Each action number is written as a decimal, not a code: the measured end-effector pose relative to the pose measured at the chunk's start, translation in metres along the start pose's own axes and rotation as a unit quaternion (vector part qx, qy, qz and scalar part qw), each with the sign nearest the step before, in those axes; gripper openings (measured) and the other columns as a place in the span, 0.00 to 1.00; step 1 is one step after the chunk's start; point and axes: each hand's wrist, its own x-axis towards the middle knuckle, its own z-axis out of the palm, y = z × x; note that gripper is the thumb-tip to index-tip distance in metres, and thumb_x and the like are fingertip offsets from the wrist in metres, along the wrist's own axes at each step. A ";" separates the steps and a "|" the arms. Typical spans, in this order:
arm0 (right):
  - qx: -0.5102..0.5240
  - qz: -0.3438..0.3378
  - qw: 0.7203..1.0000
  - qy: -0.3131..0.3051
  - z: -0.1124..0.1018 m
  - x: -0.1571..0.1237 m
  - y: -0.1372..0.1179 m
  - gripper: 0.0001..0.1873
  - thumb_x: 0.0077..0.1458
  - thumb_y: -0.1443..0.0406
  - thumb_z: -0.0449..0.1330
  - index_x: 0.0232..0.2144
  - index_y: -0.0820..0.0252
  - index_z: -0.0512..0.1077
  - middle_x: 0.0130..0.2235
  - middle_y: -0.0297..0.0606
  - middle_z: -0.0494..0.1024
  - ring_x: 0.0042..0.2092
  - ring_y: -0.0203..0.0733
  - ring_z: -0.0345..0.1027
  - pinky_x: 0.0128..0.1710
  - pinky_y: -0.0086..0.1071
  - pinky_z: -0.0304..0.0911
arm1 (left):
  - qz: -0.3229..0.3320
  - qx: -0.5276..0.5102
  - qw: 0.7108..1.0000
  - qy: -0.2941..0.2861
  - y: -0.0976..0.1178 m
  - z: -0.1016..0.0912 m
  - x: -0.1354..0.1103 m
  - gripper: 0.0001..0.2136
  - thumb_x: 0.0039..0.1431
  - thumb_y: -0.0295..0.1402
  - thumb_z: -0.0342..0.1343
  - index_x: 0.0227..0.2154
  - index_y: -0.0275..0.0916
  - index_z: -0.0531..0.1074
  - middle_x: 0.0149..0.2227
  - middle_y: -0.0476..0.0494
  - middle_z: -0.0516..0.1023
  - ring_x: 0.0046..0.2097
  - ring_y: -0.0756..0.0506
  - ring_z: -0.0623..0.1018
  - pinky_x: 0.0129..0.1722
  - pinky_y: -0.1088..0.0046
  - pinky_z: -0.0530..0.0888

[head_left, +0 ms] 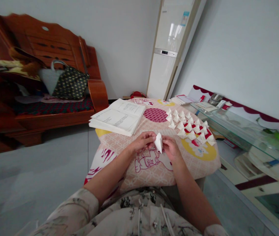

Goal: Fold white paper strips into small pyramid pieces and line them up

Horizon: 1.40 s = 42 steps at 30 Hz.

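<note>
Two hands grasp a folded white paper piece.
The left hand and right hand pinch it between closed fingertips, just in front of the open book; the book's print is too small to read.

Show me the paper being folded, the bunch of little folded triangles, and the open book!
paper piece (pixel 158 142): head view, middle of its white face.
folded triangles (pixel 191 135): head view, one white triangle near the group's middle.
open book (pixel 117 118): head view, middle of the nearer page.
</note>
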 end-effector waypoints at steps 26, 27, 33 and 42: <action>-0.013 0.023 1.000 0.009 -0.007 0.031 -0.005 0.11 0.44 0.58 0.67 0.26 0.60 0.75 0.17 0.34 0.75 0.18 0.36 0.65 0.16 0.27 0.60 | 0.119 0.270 0.950 0.106 0.005 -0.014 0.029 0.14 0.53 0.42 0.63 0.36 0.36 0.74 0.29 0.49 0.73 0.26 0.53 0.67 0.24 0.79 0.62; -0.013 0.019 1.000 0.011 -0.006 0.031 -0.005 0.11 0.44 0.58 0.67 0.26 0.60 0.75 0.17 0.34 0.75 0.18 0.36 0.65 0.16 0.27 0.60 | 0.121 0.269 0.949 0.108 0.004 -0.013 0.029 0.15 0.53 0.42 0.62 0.36 0.36 0.74 0.29 0.49 0.74 0.25 0.53 0.66 0.24 0.79 0.61; -0.014 0.004 1.000 0.022 -0.005 0.031 0.000 0.12 0.44 0.57 0.68 0.24 0.59 0.74 0.18 0.33 0.74 0.19 0.37 0.65 0.16 0.28 0.60 | 0.164 0.268 0.939 0.142 -0.003 -0.013 0.030 0.14 0.56 0.41 0.59 0.38 0.36 0.71 0.32 0.49 0.74 0.24 0.54 0.67 0.23 0.79 0.62; -0.058 -0.023 0.997 0.054 -0.001 0.032 0.003 0.15 0.45 0.54 0.68 0.22 0.59 0.73 0.15 0.32 0.72 0.16 0.36 0.63 0.15 0.28 0.58 | 0.181 0.378 0.890 0.182 -0.008 -0.009 0.031 0.05 0.56 0.33 0.53 0.32 0.37 0.71 0.21 0.55 0.67 0.22 0.53 0.64 0.24 0.77 0.59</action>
